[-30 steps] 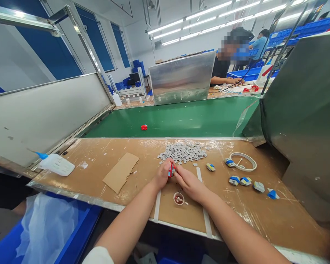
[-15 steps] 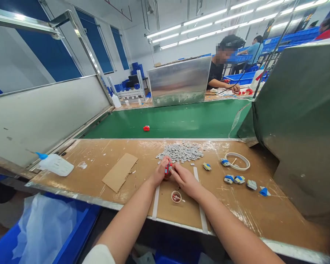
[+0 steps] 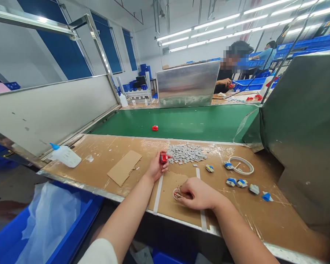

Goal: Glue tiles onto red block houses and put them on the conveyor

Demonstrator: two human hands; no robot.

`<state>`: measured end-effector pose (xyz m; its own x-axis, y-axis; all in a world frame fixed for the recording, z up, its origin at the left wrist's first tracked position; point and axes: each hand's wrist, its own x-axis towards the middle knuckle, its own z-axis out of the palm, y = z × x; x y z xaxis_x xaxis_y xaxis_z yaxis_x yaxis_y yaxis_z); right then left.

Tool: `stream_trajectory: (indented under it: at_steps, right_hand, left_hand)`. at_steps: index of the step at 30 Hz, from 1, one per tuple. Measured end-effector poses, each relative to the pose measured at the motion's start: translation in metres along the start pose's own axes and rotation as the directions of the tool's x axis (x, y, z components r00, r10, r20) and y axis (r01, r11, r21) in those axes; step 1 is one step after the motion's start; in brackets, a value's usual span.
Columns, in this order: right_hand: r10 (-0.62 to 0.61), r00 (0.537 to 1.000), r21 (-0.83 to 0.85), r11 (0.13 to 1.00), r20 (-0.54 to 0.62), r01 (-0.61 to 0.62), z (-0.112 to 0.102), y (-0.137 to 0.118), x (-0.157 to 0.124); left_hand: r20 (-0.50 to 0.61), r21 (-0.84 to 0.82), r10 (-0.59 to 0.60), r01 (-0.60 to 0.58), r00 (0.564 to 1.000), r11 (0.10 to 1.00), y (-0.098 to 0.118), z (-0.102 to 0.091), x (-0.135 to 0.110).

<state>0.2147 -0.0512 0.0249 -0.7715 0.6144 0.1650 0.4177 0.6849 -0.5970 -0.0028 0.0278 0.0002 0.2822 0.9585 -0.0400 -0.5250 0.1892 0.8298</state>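
My left hand is closed around a small red block-like piece, perhaps a toy vehicle, holding it up just left of a pile of grey flat pieces. Down at a small round cup with dark red contents, my right hand has its fingers pinched together over the rim. The fingers appear to grip a thin white stick that leans in the cup; they partly cover both. Under the cup lies a brown board with white tape strips along its sides.
A cardboard piece and a white bottle with blue cap lie left. Right are a tape ring and several taped grey blocks. Behind runs a green belt carrying a red piece. A co-worker sits beyond.
My right hand has left the red piece and moved down to the cup. My left hand keeps the red piece, now tilted differently. The co-worker's hands have risen from the table.
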Motion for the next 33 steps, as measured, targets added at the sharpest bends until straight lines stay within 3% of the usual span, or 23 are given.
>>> stream_trajectory:
  at_steps: [3, 6, 12, 17, 22, 29, 33]
  right_hand:
    - [-0.032, 0.999, -0.039, 0.999, -0.039, 0.031, 0.006, 0.004, 0.002]
    - [-0.059, 0.991, -0.083, 0.995, -0.12, 0.049, 0.009, 0.013, 0.005]
    - [-0.162, 0.975, -0.166, 0.977, -0.15, 0.137, 0.008, 0.015, 0.01]
    - [-0.155, 0.982, -0.126, 0.982, -0.104, 0.142, 0.006, 0.014, 0.008]
    - [-0.146, 0.987, -0.062, 0.988, -0.066, 0.142, 0.009, 0.012, 0.007]
    - [-0.177, 0.977, -0.221, 0.964, -0.122, 0.147, 0.011, 0.009, 0.013]
    - [-0.13, 0.985, -0.131, 0.985, -0.112, 0.115, 0.013, 0.013, 0.011]
  left_hand:
    - [0.041, -0.021, -0.039, 0.039, 0.998, 0.999, 0.002, -0.001, -0.002]
    - [0.067, 0.036, -0.008, 0.005, 0.998, 0.999, 0.0, 0.001, -0.004]
    - [0.11, 0.357, 0.019, -0.057, 0.994, 0.932, -0.014, 0.008, -0.002]
    - [0.119, 0.548, 0.067, -0.121, 0.991, 0.828, -0.019, 0.003, -0.002]
    - [0.129, 0.55, 0.082, -0.14, 0.988, 0.823, -0.025, -0.004, 0.002]
    - [0.122, 0.568, 0.037, -0.101, 0.992, 0.817, -0.029, -0.005, 0.005]
    - [0.109, 0.596, 0.034, -0.093, 0.993, 0.798, -0.028, -0.005, 0.004]
